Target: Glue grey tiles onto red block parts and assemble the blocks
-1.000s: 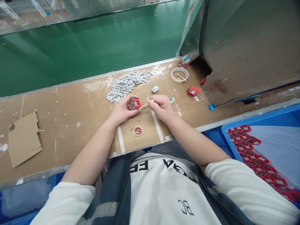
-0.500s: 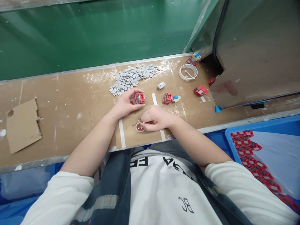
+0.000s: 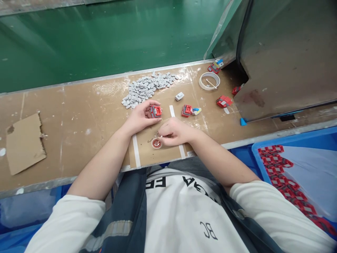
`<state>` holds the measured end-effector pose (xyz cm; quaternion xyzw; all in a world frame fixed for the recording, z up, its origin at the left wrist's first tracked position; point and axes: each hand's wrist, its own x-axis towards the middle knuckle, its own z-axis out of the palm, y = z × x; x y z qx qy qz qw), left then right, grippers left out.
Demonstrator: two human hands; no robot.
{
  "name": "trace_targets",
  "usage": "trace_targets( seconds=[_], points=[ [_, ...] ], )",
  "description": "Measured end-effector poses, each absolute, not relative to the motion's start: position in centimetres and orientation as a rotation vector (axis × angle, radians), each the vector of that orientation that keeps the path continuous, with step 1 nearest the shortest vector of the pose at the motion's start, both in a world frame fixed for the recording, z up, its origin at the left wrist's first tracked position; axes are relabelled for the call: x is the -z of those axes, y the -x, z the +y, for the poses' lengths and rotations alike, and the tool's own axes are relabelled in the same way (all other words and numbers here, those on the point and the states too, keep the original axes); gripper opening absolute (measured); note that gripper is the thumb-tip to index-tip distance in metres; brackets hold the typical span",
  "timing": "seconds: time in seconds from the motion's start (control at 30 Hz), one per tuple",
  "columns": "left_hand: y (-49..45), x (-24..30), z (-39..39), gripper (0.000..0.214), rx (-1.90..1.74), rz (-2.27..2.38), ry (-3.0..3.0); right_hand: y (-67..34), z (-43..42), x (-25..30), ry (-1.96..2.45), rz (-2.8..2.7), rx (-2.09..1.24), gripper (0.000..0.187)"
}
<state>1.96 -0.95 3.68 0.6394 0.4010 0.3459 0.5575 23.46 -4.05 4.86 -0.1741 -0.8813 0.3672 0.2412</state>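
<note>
Brown worktop (image 3: 79,112), mid-frame: left hand (image 3: 141,118) grips a red part (image 3: 156,111); right hand (image 3: 174,131) pinches a thin stick (image 3: 158,135) over a small red dish (image 3: 156,143).

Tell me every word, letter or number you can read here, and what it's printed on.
"BC": on the white shirt, letters flipped in this view.
"EF" and "GA": pieces of a bigger line on that shirt; the dark vest hides the rest.
Too small to read: any marks on the grey pieces, the red part in the left hand, the thin stick in the right hand.
</note>
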Motion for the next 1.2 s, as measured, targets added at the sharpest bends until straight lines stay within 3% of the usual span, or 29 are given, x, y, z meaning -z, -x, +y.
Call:
trace_targets(
  seconds=[0.17,0.4,1.2],
  points=[
    [-2.1,-3.8,-1.0,0.061,-0.802,0.951,-1.516,-24.0,-3.5,-4.9,0.528,-2.121,-0.939,0.055],
    [-2.2,-4.4,-1.2,0.060,-0.749,1.016,-1.583,-24.3,-2.7,-4.7,0.997,-1.656,-0.694,0.061],
    [-2.1,-4.8,-1.2,0.061,-0.753,0.969,-1.537,-24.2,-2.0,-3.9,1.137,-1.570,-0.846,0.044]
  ],
)
